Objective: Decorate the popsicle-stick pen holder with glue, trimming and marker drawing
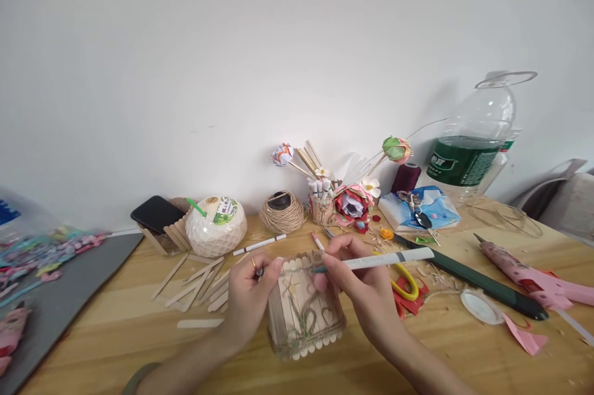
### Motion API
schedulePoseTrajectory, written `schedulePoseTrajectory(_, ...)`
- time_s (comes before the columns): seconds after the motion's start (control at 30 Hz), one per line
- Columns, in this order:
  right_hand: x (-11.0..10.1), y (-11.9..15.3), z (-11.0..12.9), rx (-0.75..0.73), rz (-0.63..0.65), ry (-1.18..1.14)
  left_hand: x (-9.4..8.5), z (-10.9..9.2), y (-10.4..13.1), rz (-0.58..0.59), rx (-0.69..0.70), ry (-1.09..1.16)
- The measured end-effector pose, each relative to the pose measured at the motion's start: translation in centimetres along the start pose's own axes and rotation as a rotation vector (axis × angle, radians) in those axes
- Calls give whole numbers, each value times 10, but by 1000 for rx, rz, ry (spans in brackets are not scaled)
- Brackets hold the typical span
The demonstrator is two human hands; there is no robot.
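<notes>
Between my hands is a box made of craft sticks (306,314), tilted toward me, with twine along its edges and a flower-and-leaf drawing on its front. My left hand (253,293) grips its left side, thumb near the top edge; a ring is on one finger. In my right hand (362,277) is a white marker (390,258), pinched between thumb and fingers. Its tip is at the upper part of the box front, by the twine; whether it touches is hard to see. Behind the box lies another marker (260,244) on the table.
Loose craft sticks (199,283) lie left, near a coconut drink (216,226) with a green straw. A twine ball (281,212) and paper flowers (352,205) stand behind. Yellow-handled scissors (407,283), a green-handled tool (482,280), a pink glue gun (533,277) and a large bottle (468,147) are right.
</notes>
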State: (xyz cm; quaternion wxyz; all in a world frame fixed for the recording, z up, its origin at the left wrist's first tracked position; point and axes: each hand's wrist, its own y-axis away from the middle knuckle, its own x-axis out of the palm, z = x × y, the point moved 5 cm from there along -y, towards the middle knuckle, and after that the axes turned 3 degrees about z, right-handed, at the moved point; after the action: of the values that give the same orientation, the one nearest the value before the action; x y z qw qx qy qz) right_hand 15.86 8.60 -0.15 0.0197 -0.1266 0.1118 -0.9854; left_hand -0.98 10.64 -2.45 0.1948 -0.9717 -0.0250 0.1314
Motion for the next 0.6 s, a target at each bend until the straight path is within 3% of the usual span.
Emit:
schedulePoseTrajectory(0.2, 0, 0, -4, -15, -18, -100, -2, -13, 7, 5, 226, -127)
schedulePoseTrajectory(0.6, 3, 4, 0, -157, 41, -19, -2, -14, 6, -29, 204, -173)
